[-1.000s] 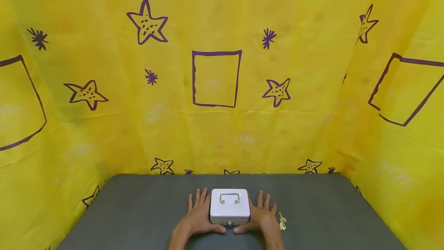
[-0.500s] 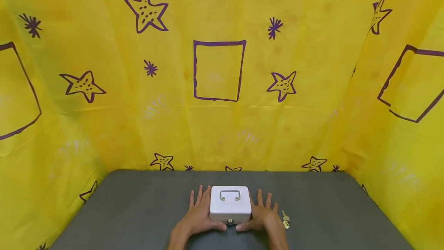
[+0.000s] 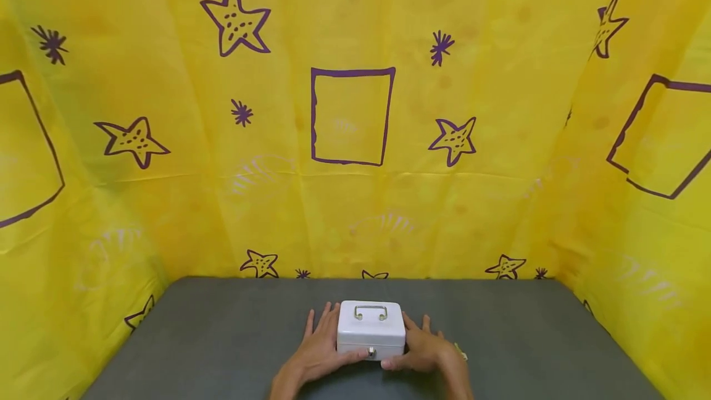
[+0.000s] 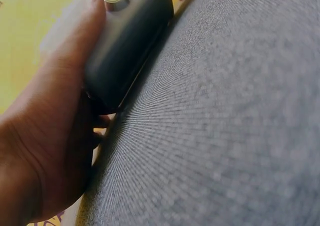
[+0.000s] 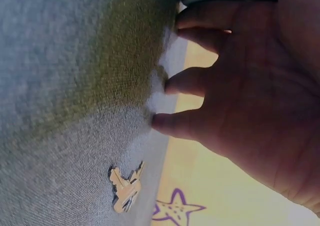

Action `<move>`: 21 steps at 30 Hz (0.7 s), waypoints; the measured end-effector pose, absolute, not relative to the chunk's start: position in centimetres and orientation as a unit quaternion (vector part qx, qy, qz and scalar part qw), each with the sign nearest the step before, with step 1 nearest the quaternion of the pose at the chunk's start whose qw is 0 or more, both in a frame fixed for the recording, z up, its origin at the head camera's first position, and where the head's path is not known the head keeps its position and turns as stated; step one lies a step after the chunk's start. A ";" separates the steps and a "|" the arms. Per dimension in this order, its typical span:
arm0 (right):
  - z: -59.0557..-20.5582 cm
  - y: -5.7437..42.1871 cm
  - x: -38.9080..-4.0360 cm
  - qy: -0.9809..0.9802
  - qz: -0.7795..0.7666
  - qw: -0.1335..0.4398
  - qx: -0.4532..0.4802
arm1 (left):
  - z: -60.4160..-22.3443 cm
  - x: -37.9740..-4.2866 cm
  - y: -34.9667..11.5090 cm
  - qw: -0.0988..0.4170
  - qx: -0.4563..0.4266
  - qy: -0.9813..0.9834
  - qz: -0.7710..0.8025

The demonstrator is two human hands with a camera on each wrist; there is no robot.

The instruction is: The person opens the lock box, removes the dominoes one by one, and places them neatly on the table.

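Observation:
A small white cash box (image 3: 370,332) with a wire handle on its lid and a round key lock (image 3: 371,352) in front stands between my two hands. My left hand (image 3: 319,350) lies along its left side with the fingers straight. Its thumb (image 4: 80,41) rests across the front face, close beside the lock. On the other side, my right hand (image 3: 424,350) flanks the box, its thumb near the lower front edge. In the right wrist view its fingers (image 5: 185,81) are spread, tips down at the cloth. The box itself is mostly hidden there.
Two small keys on a ring (image 5: 125,188) lie on the grey cloth-covered table (image 3: 233,338), right of my right hand, and are partly hidden behind it in the head view. Yellow curtains (image 3: 344,215) with purple drawings enclose the table at the back and sides.
My left thumb has moved up and across the box's front to the lock. The right hand has turned inward, its wrist shifting right over the keys in the head view.

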State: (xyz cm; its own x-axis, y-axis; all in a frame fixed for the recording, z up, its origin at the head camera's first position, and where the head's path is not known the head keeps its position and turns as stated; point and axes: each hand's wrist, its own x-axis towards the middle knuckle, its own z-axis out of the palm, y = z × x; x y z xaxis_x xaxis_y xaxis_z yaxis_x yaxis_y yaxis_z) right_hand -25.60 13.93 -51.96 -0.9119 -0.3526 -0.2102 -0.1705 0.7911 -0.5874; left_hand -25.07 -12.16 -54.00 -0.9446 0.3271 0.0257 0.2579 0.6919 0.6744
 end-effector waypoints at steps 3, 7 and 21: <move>-50.0 13.7 -24.2 0.932 -0.305 0.149 -0.127 | -54.1 -24.9 -12.1 0.038 0.169 0.913 0.370; -48.8 13.7 -23.6 0.931 -0.312 0.140 -0.128 | -54.2 -25.0 -12.3 0.036 0.180 0.914 0.362; -48.3 14.8 -24.3 0.902 -0.334 0.127 -0.244 | -55.2 -25.5 -12.0 0.034 0.174 0.926 0.332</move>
